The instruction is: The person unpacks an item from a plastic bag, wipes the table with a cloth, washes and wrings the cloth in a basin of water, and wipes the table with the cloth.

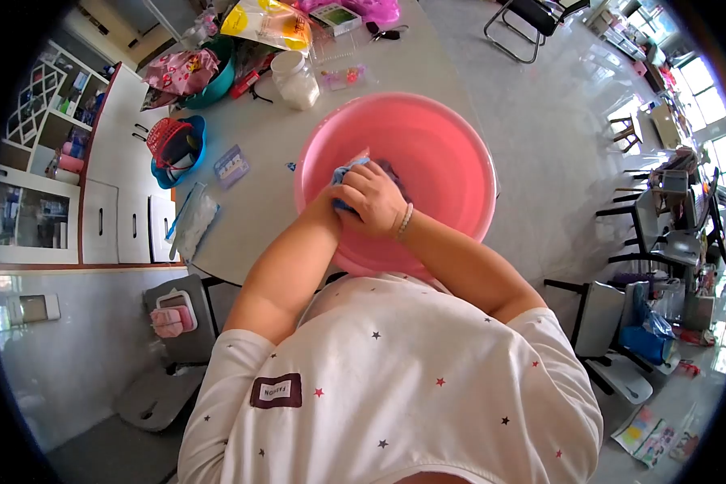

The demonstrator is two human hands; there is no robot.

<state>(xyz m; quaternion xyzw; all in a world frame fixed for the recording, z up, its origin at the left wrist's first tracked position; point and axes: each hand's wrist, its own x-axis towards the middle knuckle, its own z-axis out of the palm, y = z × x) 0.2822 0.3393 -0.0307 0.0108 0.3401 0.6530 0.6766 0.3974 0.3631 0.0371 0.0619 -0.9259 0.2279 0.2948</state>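
Observation:
A large pink basin (452,145) stands at the table's right edge, in front of the person's body. Over its left part, my right hand (371,198), with a beaded bracelet at the wrist, is closed on a bunched blue cloth (351,171). Beneath and beside it, my left hand (336,202) meets the same cloth, its fingers mostly hidden by the right hand. Some darker fabric shows just past the right hand's fingers, inside the basin.
The table (258,202) holds a clear jar (296,81), a yellow bag (268,24), a blue basin (195,129) with a red basket, a teal basin (222,77) and a plastic packet (195,218). Chairs (601,319) stand on both sides.

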